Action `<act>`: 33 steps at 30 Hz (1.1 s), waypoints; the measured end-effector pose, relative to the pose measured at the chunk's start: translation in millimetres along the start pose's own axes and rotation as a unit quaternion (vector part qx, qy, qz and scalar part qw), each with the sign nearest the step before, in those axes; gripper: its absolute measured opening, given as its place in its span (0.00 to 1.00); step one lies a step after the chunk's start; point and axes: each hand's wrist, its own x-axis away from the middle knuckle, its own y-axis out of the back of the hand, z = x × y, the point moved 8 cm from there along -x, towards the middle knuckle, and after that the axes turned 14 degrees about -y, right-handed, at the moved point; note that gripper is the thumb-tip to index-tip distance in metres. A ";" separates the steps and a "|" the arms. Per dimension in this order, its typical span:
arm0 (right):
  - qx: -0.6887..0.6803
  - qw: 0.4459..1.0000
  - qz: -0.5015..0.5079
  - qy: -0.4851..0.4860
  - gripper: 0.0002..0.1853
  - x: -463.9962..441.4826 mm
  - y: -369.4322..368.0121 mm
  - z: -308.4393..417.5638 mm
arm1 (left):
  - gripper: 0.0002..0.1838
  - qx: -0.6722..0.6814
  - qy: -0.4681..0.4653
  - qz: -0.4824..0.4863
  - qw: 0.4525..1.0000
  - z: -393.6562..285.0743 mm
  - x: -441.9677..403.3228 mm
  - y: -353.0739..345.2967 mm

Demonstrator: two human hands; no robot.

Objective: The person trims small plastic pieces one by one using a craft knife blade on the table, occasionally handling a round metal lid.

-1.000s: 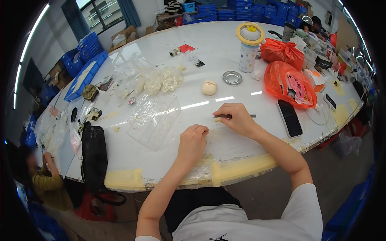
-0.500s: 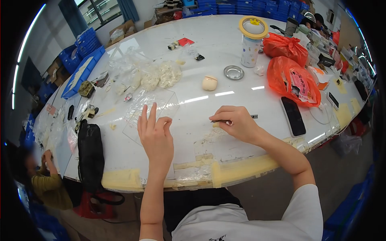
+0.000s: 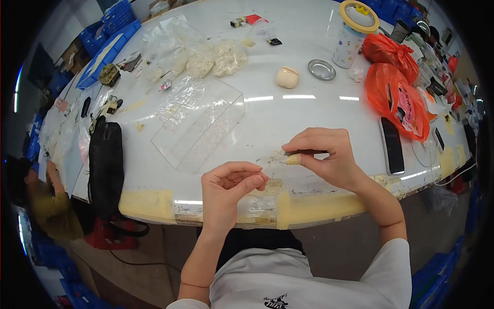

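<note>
White table | yellow tape along near edge | clear tray | black pouch | phone | metal dish

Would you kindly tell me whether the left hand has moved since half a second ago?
Yes: judged against the clear plastic tray, the left hand has shifted rightward and back toward the yellow-taped table edge.

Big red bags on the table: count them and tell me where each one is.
2. The first bag is just right of the cup; the second bag is nearer the wearer, beyond the phone. Others may be hidden.
</note>
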 end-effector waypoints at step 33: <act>0.027 0.996 0.011 0.086 0.20 17.0 -2.2 15.3 | 0.21 -0.049 -0.071 0.005 0.996 12.6 5.3 -23.5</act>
